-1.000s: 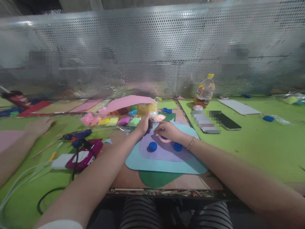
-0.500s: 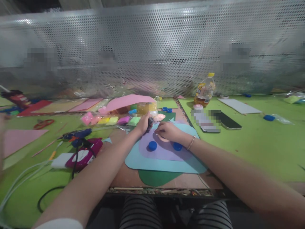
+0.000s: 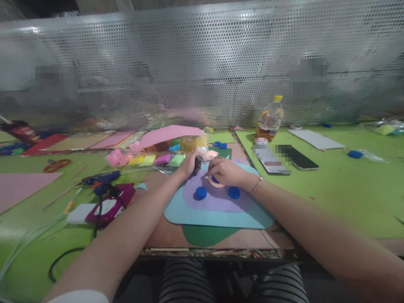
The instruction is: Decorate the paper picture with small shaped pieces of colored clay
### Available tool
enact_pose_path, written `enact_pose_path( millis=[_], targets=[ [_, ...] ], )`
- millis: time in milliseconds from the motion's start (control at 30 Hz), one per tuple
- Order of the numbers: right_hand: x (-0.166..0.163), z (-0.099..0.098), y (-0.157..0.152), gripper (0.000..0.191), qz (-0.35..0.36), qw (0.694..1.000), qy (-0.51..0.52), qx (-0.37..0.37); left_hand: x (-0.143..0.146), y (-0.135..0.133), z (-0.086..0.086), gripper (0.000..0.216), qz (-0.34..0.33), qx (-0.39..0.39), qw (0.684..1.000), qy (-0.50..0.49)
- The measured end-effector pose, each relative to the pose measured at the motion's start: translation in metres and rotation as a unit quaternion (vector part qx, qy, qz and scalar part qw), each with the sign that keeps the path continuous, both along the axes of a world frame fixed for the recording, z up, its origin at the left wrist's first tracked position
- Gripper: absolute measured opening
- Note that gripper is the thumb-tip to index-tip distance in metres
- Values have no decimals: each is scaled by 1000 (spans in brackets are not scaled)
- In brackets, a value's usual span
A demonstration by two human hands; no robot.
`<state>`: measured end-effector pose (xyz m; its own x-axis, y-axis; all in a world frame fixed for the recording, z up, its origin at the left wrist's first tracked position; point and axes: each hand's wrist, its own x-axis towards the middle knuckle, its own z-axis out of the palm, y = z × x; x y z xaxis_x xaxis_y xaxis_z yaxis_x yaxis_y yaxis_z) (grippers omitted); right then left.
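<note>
The left hand [image 3: 190, 165] clasped a dark object [image 3: 198, 161]; the right hand [image 3: 223, 170] bunched its fingers over a pale strip [image 3: 215, 184] on purple paper [image 3: 217, 205], grip unclear. A dropped wrist could have knocked the right blue cap [image 3: 234, 193].

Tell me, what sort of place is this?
Probably a craft workspace, judging by the rounded light-blue paper layered with a lilac sheet, the red-handled scissors, and the small brightly coloured packets nearby.

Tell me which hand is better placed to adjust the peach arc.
Probably the right hand: it is at the peach arc, above the purple paper. The left hand is farther off and holds a dark object.
</note>
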<state>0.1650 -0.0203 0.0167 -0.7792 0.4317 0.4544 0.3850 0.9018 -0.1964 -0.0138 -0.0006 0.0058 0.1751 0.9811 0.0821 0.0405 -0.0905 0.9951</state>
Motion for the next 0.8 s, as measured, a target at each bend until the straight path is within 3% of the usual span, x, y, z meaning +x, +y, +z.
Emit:
enact_pose_path(
  millis=[800],
  targets=[
    [-2,1,-2,43,-4,1000,-7,-17,0,0,0,54,0,-14,1000,10]
  ],
)
